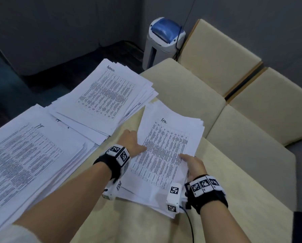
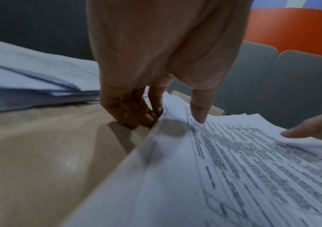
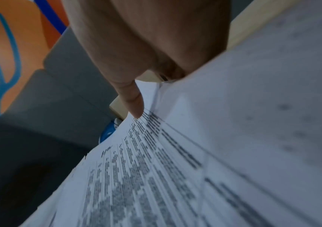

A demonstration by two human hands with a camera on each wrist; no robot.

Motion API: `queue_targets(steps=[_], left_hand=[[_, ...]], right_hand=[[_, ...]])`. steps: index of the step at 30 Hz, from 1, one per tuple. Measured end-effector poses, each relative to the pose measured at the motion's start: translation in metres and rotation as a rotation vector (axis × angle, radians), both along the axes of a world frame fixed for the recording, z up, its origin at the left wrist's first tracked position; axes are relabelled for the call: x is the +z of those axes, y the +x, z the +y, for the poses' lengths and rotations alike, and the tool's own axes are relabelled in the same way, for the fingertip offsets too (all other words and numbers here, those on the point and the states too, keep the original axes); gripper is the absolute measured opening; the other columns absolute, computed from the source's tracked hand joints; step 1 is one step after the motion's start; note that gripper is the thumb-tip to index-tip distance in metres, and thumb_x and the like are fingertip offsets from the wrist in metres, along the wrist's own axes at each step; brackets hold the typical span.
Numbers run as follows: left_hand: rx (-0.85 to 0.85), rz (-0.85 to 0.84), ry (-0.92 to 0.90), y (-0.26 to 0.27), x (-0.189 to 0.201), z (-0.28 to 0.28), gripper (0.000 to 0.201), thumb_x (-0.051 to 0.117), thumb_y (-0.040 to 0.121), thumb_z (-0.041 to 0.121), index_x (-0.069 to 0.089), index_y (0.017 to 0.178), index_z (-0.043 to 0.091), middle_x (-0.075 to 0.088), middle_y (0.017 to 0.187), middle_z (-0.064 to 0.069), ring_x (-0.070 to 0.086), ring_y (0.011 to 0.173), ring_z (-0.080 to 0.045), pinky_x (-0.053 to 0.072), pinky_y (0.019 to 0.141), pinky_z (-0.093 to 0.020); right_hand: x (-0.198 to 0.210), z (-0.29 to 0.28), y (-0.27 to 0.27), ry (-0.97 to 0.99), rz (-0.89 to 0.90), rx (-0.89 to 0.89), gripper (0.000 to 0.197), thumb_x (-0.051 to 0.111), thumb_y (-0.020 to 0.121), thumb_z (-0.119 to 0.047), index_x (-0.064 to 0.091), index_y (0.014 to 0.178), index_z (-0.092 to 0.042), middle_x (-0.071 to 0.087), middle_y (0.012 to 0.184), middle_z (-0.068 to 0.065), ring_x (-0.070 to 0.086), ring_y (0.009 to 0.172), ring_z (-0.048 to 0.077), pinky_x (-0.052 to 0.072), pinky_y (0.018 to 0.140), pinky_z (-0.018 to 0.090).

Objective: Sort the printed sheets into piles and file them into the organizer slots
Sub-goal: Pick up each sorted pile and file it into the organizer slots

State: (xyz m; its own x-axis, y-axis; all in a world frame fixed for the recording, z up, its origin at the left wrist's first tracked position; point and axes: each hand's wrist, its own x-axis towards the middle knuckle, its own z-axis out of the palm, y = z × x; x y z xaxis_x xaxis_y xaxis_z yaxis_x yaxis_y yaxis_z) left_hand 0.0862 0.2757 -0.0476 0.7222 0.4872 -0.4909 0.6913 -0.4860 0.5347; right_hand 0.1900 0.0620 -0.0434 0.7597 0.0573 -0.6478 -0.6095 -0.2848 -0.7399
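Three stacks of printed sheets lie on the cream table (image 1: 146, 225). The pile marked "IT" (image 1: 24, 155) is at the left and the "Admin" pile (image 1: 108, 92) is behind it. Both hands grip the "HR" stack (image 1: 166, 151), which is slightly raised and bowed. My left hand (image 1: 138, 146) (image 2: 168, 113) holds its left edge, with the thumb (image 2: 199, 110) on top and the fingers (image 2: 136, 113) curled underneath. On the right edge, my right hand (image 1: 190, 163) (image 3: 154, 93) has its thumb (image 3: 135, 104) on the top sheet, while its fingers are hidden under the paper.
A white and blue shredder (image 1: 164, 41) stands on the floor beyond the table's far corner. Cream-cushioned seats (image 1: 216, 55) (image 1: 272, 102) line the right side. The "IT" and "Admin" piles fan out untidily and overlap. No organizer is in view.
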Motion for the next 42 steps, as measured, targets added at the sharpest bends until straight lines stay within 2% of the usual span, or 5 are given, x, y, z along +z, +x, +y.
queue_targets(steps=[4,11,16,28,42], left_hand=[[0.232,-0.181,-0.420,-0.030,-0.012,-0.018,0.102,0.092,0.058,0.029,0.027,0.134,0.011,0.043,0.134,-0.006,0.049,0.121,-0.027,0.044,0.104,-0.041],[0.211,-0.588,-0.776,-0.086,0.041,-0.039,0.088,0.094,0.054,0.042,0.052,0.130,0.025,0.068,0.121,0.003,0.066,0.111,-0.016,0.050,0.099,-0.048],[0.118,-0.900,-0.666,-0.091,0.121,-0.058,0.092,0.092,0.061,0.019,0.040,0.137,0.017,0.063,0.124,0.004,0.059,0.116,-0.003,0.050,0.089,-0.014],[0.073,-0.992,-0.617,-0.126,0.145,-0.098,0.065,0.082,0.072,0.009,0.045,0.124,0.011,0.062,0.110,0.005,0.062,0.096,0.008,0.050,0.077,-0.010],[0.221,-0.961,-0.809,-0.105,0.149,-0.098,0.041,0.083,0.069,0.014,0.069,0.103,-0.004,0.074,0.098,-0.013,0.070,0.095,-0.029,0.058,0.080,-0.036]], right_hand=[[0.025,-0.018,-0.049,0.171,-0.064,0.041,0.032,0.059,0.093,-0.001,0.064,0.123,-0.010,0.070,0.118,0.015,0.068,0.105,0.037,0.051,0.093,0.059],[0.126,-0.063,-0.133,0.314,-0.441,0.145,0.025,0.058,0.093,-0.002,0.063,0.116,-0.009,0.075,0.108,0.005,0.072,0.098,0.022,0.059,0.075,0.027],[0.135,-0.081,-0.164,0.187,-0.588,0.057,0.008,0.069,0.088,-0.015,0.064,0.094,-0.015,0.074,0.080,-0.012,0.067,0.082,0.014,0.056,0.083,0.031],[0.133,-0.104,-0.192,0.229,-0.676,-0.174,0.041,0.081,0.073,-0.002,0.066,0.111,-0.006,0.076,0.097,0.000,0.072,0.090,0.014,0.057,0.080,0.027],[0.110,-0.124,-0.188,0.307,-0.553,-0.136,0.069,0.082,0.077,-0.014,0.047,0.136,-0.016,0.065,0.126,-0.002,0.064,0.113,0.010,0.053,0.089,0.023]])
